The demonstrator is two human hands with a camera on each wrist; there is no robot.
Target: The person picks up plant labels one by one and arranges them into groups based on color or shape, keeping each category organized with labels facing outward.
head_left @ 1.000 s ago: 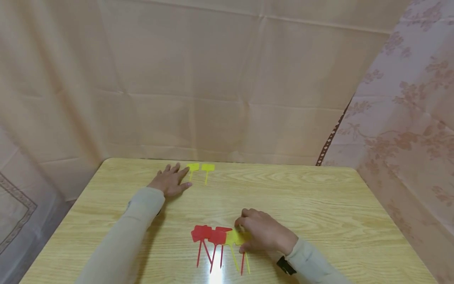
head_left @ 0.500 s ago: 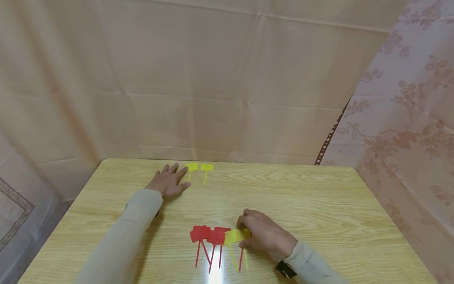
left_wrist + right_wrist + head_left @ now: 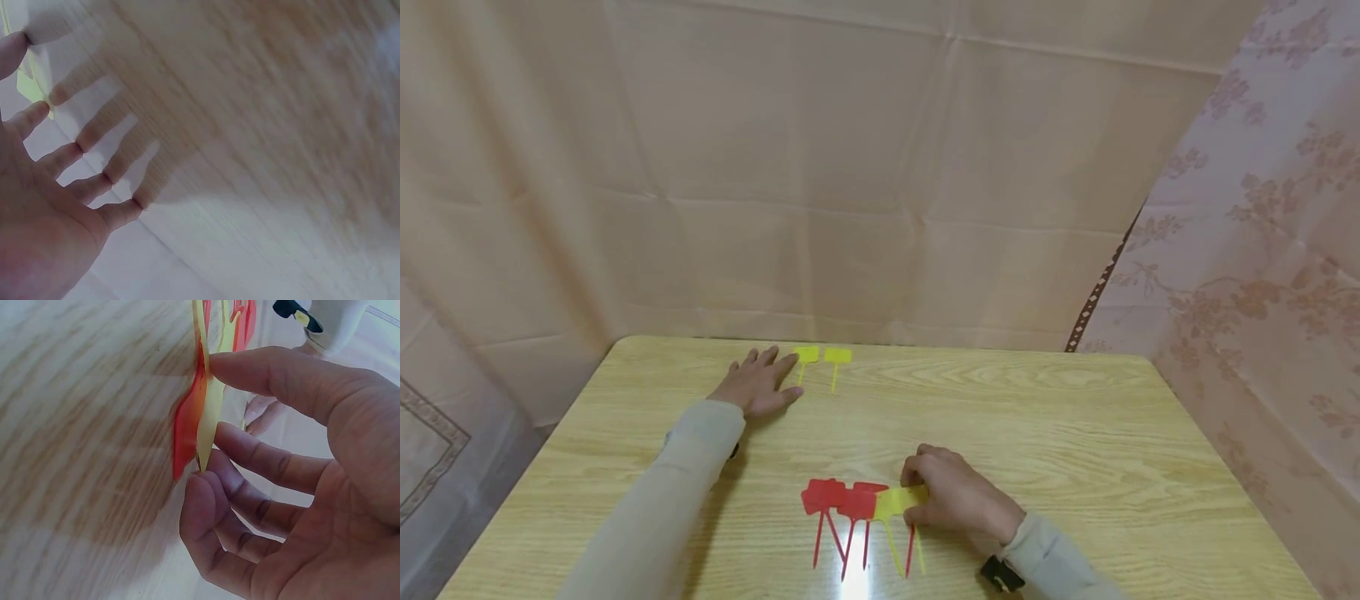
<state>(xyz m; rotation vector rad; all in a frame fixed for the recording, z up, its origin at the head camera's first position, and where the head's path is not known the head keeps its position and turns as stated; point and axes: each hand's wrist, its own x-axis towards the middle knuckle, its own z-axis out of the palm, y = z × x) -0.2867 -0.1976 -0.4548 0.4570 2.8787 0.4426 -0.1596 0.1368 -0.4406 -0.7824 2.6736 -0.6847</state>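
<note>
My left hand lies at the far left of the table with fingers spread, its index fingertip at the edge of a yellow plant label. A second yellow plant label lies just right of it. Nearer me, my right hand pinches a yellow plant label by its flat head, the thumb on one edge and curled fingers on the other. Under that one shows a red plant label. To its left lie another yellow label and several overlapping red labels, stems pointing towards me.
The wood-grain table reaches back to a beige curtain. Patterned cloth hangs on the right. A black strap is on the right wrist.
My right thumb has drawn in closer to the fingers on the yellow label. The left hand stays in place, and the head view has shifted very slightly.
</note>
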